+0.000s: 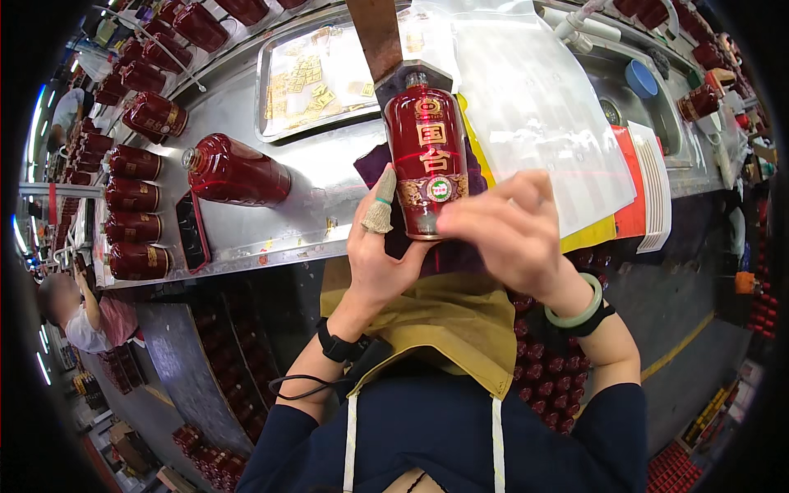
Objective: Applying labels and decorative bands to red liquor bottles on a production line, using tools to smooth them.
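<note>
A dark red glossy bottle (pixel 426 152) with gold lettering and a round green-and-white emblem lies on its back in front of me, neck pointing away. Its neck end rests against a dark angular holder, with a dark purple cloth under its body. My left hand (pixel 382 255) grips the base end from the left; a finger wears a pale fabric cover with a teal band. At the lower right of the bottle is my right hand (pixel 514 230), fingers curled together and slightly blurred, the fingertips at the bottle's lower front. Whatever they may pinch is hidden.
Another red bottle (pixel 238 170) lies to the left beside a small black tray (pixel 193 232). Further back sits a metal tray (pixel 261 99) of gold labels. White translucent sheets (pixel 534 123) cover the right side, before a sink (pixel 679 148) with a blue bowl (pixel 641 80). More bottles line the left.
</note>
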Demonstrator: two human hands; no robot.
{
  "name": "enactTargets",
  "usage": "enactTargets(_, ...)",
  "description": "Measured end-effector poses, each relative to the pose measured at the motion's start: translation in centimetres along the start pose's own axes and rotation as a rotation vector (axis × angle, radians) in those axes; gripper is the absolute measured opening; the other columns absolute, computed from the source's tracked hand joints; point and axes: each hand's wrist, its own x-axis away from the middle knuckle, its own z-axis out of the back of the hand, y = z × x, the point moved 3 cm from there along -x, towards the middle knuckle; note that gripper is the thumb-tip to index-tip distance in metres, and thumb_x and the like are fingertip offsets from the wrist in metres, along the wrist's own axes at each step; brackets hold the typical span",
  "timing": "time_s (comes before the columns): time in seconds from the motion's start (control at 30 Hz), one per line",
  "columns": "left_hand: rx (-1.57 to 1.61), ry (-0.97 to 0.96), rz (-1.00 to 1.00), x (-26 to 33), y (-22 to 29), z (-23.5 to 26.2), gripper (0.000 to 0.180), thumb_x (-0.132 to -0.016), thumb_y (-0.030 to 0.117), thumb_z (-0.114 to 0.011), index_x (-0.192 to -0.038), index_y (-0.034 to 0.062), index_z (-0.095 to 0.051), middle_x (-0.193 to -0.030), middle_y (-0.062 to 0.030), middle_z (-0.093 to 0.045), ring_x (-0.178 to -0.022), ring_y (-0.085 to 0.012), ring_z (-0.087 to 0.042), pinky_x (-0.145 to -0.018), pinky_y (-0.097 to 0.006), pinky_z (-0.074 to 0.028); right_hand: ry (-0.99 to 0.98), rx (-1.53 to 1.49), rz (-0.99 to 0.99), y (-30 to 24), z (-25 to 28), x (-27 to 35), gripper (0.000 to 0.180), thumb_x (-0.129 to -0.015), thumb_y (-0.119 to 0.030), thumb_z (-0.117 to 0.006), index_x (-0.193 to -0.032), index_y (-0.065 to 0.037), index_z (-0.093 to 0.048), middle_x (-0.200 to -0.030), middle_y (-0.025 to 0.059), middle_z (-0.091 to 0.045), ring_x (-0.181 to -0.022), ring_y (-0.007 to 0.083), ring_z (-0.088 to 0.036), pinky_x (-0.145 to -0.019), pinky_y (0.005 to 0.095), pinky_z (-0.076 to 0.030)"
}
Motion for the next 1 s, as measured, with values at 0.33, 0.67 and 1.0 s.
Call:
enactTargets(0.33,0.04,-0.075,0.045,0.5,-0.5,0.1,0.09,-0.075,0.003,-0.088,-0.154,-0.0092,-0.044,-0.152,-0.0269,-0.055,-0.137,-0.04,-0.058,-0.115,-0.043,-0.046,0.079,0.042,-0.096,1.1,0.4,1.3,0.02,-0.079,-0.007,-0.072,-0.094,-0.017,-0.08,-0.1,-0.0058,-0.078,-0.085,0.0131,-0.064,-0.085,0.0321,-0.041)
enactTargets(0.67,-0.011,-0.02,-0.006,-0.6,0.7,0.2,0.086,-0.076,0.006,-0.089,-0.151,-0.0072,-0.049,-0.152,-0.0253,-0.053,-0.137,-0.0388,-0.057,-0.113,-0.044,-0.048,0.15,0.063,-0.116,1.3,0.8,0.9,0.019,-0.079,-0.003,-0.075,-0.094,-0.014,-0.079,-0.098,-0.0024,-0.079,-0.087,0.0166,-0.067,-0.085,0.032,-0.041)
enactTargets(1.0,0.072,-0.091,0.068,-0.6,0.4,0.1,0.09,-0.075,0.004,-0.089,-0.153,-0.0056,-0.046,-0.155,-0.0249,-0.049,-0.141,-0.0407,-0.052,-0.117,-0.044,-0.043,0.114,0.084,-0.126,1.6,0.4,0.4,0.022,-0.079,-0.005,-0.074,-0.097,-0.015,-0.08,-0.098,-0.0043,-0.079,-0.087,0.0149,-0.065,-0.087,0.0315,-0.043)
